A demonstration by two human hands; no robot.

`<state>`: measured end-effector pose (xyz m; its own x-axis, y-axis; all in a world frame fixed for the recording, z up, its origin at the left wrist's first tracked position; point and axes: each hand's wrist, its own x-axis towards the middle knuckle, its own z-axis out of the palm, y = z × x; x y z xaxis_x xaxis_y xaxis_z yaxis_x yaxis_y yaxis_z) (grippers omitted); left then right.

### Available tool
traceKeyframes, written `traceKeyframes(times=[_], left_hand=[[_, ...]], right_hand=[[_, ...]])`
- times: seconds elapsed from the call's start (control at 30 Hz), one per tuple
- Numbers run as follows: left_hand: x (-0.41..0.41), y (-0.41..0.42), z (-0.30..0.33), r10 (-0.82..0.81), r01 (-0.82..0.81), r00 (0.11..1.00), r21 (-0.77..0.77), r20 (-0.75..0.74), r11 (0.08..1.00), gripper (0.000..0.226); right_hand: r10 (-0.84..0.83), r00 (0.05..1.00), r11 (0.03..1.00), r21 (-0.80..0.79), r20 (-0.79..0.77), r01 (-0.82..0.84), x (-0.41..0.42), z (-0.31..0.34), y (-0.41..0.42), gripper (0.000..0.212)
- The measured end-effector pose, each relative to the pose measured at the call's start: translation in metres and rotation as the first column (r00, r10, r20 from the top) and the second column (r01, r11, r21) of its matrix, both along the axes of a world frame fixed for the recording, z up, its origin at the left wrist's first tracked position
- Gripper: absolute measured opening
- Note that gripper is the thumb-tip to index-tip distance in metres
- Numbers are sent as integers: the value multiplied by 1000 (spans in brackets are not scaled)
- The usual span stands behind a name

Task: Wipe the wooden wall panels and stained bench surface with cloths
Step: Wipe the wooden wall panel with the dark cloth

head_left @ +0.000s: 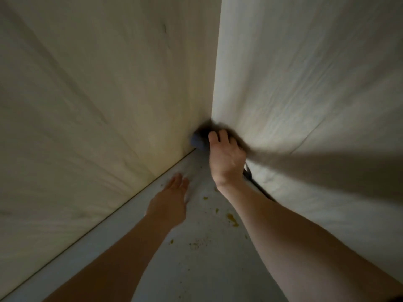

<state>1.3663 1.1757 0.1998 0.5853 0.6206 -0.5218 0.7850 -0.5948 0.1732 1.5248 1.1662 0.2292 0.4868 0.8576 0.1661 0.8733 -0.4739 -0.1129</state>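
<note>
We see the right hand gripping a dark blue cloth (bunched, blurred) into the wall corner. Left hand lies flat, fingers straight, on the bench, pale grey with yellow stains.

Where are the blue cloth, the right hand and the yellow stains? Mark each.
blue cloth (197,143): head view, bunched part left of the fingers.
right hand (226,158): head view, back of hand.
yellow stains (232,219): head view, largest blotch on the bench.

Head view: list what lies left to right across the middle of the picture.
Left wall panel → left hand flat on the bench → blue cloth → right hand → right wall panel.
</note>
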Motion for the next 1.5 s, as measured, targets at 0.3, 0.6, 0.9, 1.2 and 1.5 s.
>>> traceKeyframes(times=[0.3, 0.6, 0.9, 1.2, 1.5], left_hand=[[11, 8, 13, -72, 66, 994, -63, -88, 996, 67], [20, 5, 10, -41, 32, 986, -57, -164, 998, 79], [27, 2, 3, -35, 27, 971, -36, -236, 999, 79], [23, 4, 4, -48, 39, 974, -46, -221, 998, 74], [20, 5, -3, -21, 8, 979, -63, -203, 998, 72]], right_hand=[[175, 982, 967, -173, -71, -185, 8, -38, -5, 45], [191, 982, 931, -314, -9, -184, 8, -30, -3, 44], [270, 962, 952, -144, -32, -271, 11, -27, 0, 42], [257, 959, 920, -274, -120, -281, 11, -29, -6, 49], [154, 973, 936, -289, -171, -199, 15, -25, -41, 48]])
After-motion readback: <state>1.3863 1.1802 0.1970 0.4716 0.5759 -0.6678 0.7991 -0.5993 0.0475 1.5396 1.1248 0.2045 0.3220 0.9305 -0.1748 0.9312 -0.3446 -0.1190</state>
